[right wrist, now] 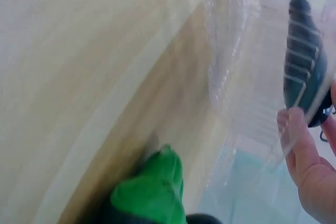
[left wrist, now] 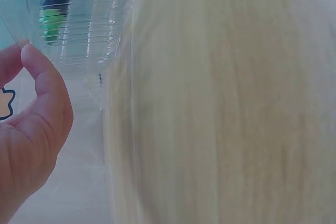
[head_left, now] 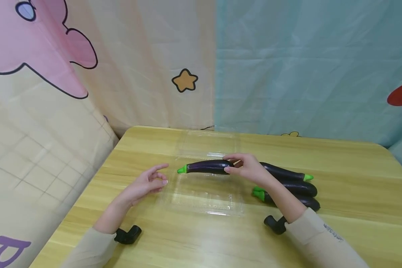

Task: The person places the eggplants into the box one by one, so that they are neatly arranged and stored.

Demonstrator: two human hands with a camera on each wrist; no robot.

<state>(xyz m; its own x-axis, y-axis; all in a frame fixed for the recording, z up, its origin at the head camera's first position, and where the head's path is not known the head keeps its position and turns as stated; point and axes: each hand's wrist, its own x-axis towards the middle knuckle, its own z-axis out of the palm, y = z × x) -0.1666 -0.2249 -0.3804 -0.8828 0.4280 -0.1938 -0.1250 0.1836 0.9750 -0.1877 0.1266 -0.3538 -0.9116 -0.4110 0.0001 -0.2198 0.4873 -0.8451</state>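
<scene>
A clear plastic clamshell container (head_left: 201,203) lies opened out on the table. My right hand (head_left: 249,169) holds a dark purple eggplant (head_left: 204,166) by its blunt end, above the container; its green stem points left. The right wrist view shows the fingers (right wrist: 296,129) at that end, partly behind clear plastic. At the container's left edge, my left hand (head_left: 147,183) pinches the rim between thumb and a finger, while its index finger is stretched out. Several more eggplants (head_left: 299,188) lie together on the right, partly covered by my right forearm.
The wooden table (head_left: 201,242) has rounded far corners. Printed curtains (head_left: 288,67) hang behind it and along the left. A black wrist mount (head_left: 128,234) sticks out from the left sleeve, another black mount (head_left: 274,224) from the right sleeve.
</scene>
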